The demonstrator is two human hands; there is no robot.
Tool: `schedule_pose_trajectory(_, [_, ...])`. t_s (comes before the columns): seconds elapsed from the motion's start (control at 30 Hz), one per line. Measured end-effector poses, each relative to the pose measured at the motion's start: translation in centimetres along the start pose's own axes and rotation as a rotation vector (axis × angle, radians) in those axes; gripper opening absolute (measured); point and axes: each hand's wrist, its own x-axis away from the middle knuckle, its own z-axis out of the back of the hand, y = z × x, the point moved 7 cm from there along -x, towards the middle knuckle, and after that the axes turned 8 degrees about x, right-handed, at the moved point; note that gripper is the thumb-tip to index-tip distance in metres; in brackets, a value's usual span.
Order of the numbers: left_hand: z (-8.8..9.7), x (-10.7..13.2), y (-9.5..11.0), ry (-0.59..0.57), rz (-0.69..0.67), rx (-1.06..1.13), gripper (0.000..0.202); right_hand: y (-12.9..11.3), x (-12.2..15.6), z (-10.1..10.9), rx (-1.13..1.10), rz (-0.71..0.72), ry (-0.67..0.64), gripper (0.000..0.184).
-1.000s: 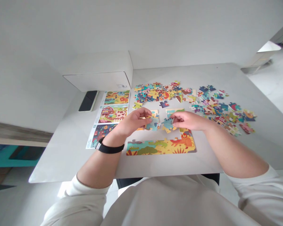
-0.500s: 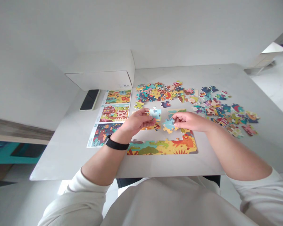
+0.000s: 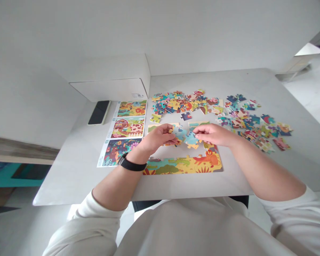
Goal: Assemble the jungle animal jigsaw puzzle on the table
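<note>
My left hand (image 3: 161,137), with a black band on its wrist, is closed on a light-blue puzzle piece (image 3: 179,133). In my right hand (image 3: 209,134) a blue puzzle piece with a yellow edge (image 3: 192,139) is pinched between thumb and fingers. The two pieces are held side by side, close together; whether they interlock I cannot tell. Below them lies a partly joined jigsaw puzzle (image 3: 181,167), its bottom strip showing a lion, a crocodile and a bush. My hands cover parts of its upper rows.
Loose puzzle pieces (image 3: 173,104) lie heaped behind the puzzle, with more pieces (image 3: 250,124) to the right. A picture sheet (image 3: 104,151) with three scenes lies on the left, beside a phone (image 3: 99,112). A white box (image 3: 109,89) stands behind these on the table (image 3: 82,185).
My left hand has turned its piece, which now shows a different face or angle, and brought it up to the right-hand piece. The right hand has barely moved.
</note>
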Motion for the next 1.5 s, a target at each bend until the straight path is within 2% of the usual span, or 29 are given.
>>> schedule_pose_trajectory(0.17, [-0.4, 0.0, -0.2, -0.032, -0.013, 0.019, 0.038, -0.1, 0.0, -0.2, -0.003, -0.014, -0.035, 0.038])
schedule_pose_trajectory(0.4, [-0.5, 0.2, 0.1, -0.045, -0.016, 0.08, 0.038, 0.4, 0.1, 0.2, -0.003, -0.05, 0.002, 0.04])
schedule_pose_trajectory(0.6, [-0.3, 0.4, 0.2, 0.003, 0.011, 0.126, 0.035, 0.3, 0.1, 0.3, 0.003, -0.06, 0.019, 0.04])
schedule_pose_trajectory(0.93, [0.1, 0.3, 0.2, 0.05, 0.024, 0.047, 0.036, 0.3, 0.2, 0.7, 0.019, -0.054, 0.04, 0.045])
schedule_pose_trajectory(1.03, [-0.1, 0.4, 0.5, 0.034, -0.004, 0.021, 0.041, 0.3, 0.2, 0.7, 0.023, -0.059, 0.023, 0.044])
schedule_pose_trajectory(1.27, [0.3, 0.3, 0.1, 0.076, -0.027, 0.089, 0.051, 0.2, 0.2, -0.8, -0.024, -0.031, -0.117, 0.044])
schedule_pose_trajectory(1.5, [0.0, 0.3, -0.1, 0.074, -0.021, 0.081, 0.048, 0.2, 0.1, -1.3, -0.038, -0.018, -0.126, 0.042])
